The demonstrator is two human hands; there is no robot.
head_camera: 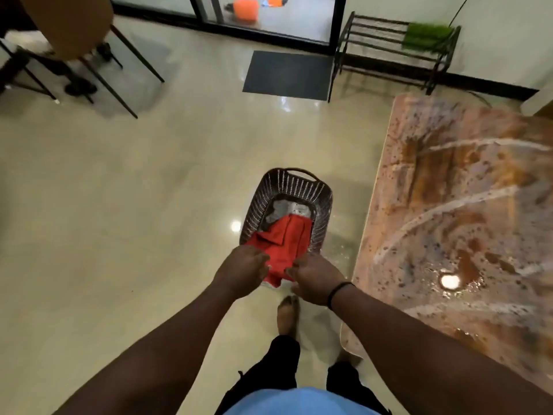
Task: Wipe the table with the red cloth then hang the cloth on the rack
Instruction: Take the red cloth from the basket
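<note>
Both hands grasp the red cloth.
Left hand, right hand pinch it over the basket; table at 3 o'clock.

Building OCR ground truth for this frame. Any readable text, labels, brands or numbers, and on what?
None readable.
Basket: plain slatted walls, no label seen.
Red cloth: no tag or print seen.
Grey cloth under it: pale patches, too blurred to tell if print.
Orange things behind the glass door: too blurred to read.
Mat, rack, table: no text.
</note>
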